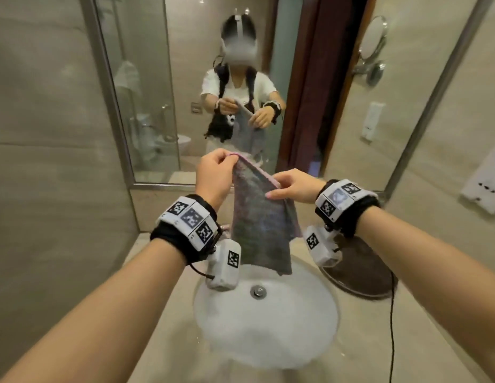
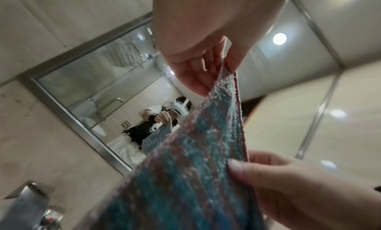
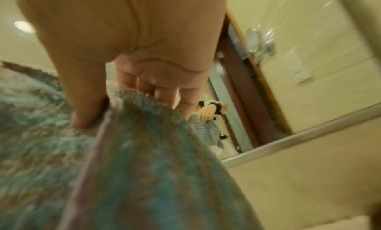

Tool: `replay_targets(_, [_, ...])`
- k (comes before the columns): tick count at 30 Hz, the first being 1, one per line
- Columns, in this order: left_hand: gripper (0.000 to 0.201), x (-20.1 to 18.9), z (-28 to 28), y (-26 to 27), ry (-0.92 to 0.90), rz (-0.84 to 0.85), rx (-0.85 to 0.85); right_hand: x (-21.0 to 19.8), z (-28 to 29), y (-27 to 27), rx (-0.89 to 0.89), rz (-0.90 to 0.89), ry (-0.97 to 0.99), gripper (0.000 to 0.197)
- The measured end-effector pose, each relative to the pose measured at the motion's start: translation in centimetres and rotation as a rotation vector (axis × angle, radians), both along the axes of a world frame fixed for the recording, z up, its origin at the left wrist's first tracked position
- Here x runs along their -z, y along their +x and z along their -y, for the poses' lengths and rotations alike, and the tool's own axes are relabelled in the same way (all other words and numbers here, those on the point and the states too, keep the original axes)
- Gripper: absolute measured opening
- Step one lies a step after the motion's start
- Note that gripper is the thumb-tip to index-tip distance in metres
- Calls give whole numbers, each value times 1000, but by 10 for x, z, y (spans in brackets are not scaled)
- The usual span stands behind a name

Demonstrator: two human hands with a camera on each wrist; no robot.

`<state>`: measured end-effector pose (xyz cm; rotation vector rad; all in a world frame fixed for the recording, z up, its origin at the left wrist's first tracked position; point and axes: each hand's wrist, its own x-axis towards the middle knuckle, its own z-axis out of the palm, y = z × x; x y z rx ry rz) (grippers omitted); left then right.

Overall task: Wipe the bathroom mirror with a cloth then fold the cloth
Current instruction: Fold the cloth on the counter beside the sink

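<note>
A grey-blue cloth [image 1: 258, 222] with a pink hem hangs in the air above the white sink [image 1: 268, 335], in front of the framed bathroom mirror [image 1: 158, 92]. My left hand [image 1: 216, 172] pinches its upper far corner between thumb and fingers. My right hand [image 1: 290, 186] pinches the top edge lower and nearer, so the top edge slopes down to the right. In the left wrist view the cloth [image 2: 195, 160] runs from my left hand's fingers [image 2: 198, 77] down to my right hand [image 2: 278, 187]. The right wrist view shows my thumb and fingers [image 3: 164, 93] clamped on the cloth [image 3: 134, 160].
A dark round tray [image 1: 362, 275] lies on the beige counter right of the sink. A black cable [image 1: 391, 327] trails over the counter. A round shaving mirror [image 1: 374, 42] and a white wall unit [image 1: 484, 181] are on the right wall. The drain [image 1: 258, 291] is at the basin's middle.
</note>
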<state>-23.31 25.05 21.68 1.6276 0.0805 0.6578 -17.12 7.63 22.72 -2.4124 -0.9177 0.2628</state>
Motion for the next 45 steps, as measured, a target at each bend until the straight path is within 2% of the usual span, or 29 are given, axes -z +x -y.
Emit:
replay_targets(2, [22,8,27,-4,37,-14,54,21,29,-14,84,42,-100,5])
replay_targets(5, [17,18,67,-11,55,-7,120,49,74,-29,242,78,-162,28])
replay_targets(9, [24,27,105,-9,83,-16,156,72,127,-42,443,147,-82,25])
replay_targets(12, [31,38,126,-1,70,-61,157,84,161,-43,546,134,-12,27])
replay_targets(15, [31,57,147,10,80,-94,157,97,198,-37,566,115,24,19])
replay_targets(19, [29,83,182,27,96,-148,116,109,251,-20,602,112,34,18])
replay_targets(24, [26,109,223,42,111,-164,57,103,311,9,635,103,72,33])
replay_targets(27, [18,124,243,44,135,-175,79,103,339,15,641,113,162,20])
replay_targets(29, [21,137,253,41,143,-210,94,114,355,11,644,81,181,17])
replay_targets(31, [26,155,262,34,176,-263,115,134,369,2,631,-8,139,24])
replay_targets(36, [18,220,268,-5,374,-504,275,214,393,-41,556,-206,-132,35])
replay_targets(40, [26,272,256,-46,437,-696,472,262,398,-89,477,-379,-271,16])
replay_targets(45, [24,310,247,-90,428,-855,727,288,401,-140,458,-451,-373,11])
